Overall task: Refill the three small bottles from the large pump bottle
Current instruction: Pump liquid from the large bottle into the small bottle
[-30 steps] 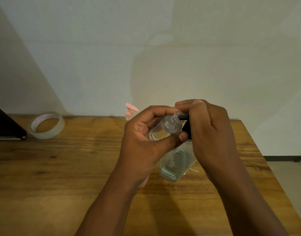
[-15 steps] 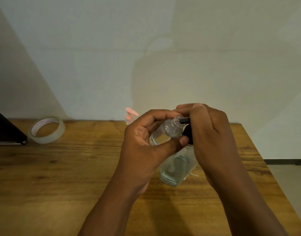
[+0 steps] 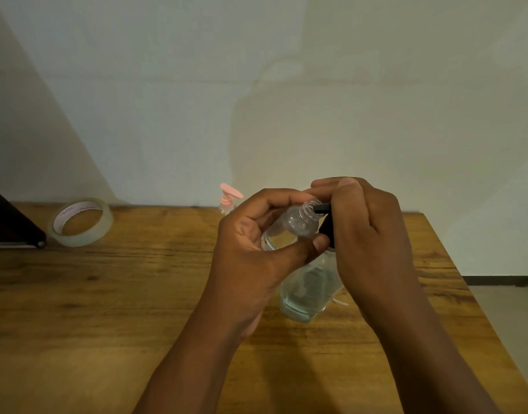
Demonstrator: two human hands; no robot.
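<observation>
Head view looks down on a wooden table [image 3: 137, 294] with the large pump bottle [image 3: 309, 289] standing on it, so I'll use that bottle as the landmark for everything. It's clear, with a little liquid showing at its base, and its black pump head [image 3: 327, 230] is mostly hidden under the right hand [image 3: 367, 234]. That hand is curled over the top of the pump with the fingers bent down around it, wrist coming in from below right, so it's gripping the pump and looks ready to press. Just left of the pump, the left hand [image 3: 250, 252] holds a small clear bottle [image 3: 300, 221] tipped over, thumb underneath and fingers wrapped over the top, with its threaded open neck right up against the black spout [image 3: 322, 208]. Can't tell how full it is. My take on doing this well: keep the spout tip inside the neck, press slow and short, and hold the small bottle steady so nothing dribbles down the side. Behind and left of the pump bottle there's a small bottle with a pink pump [image 3: 228, 200], and way off to the left a tape roll [image 3: 80, 221] beside some dark flat thing [image 3: 8, 228].
</observation>
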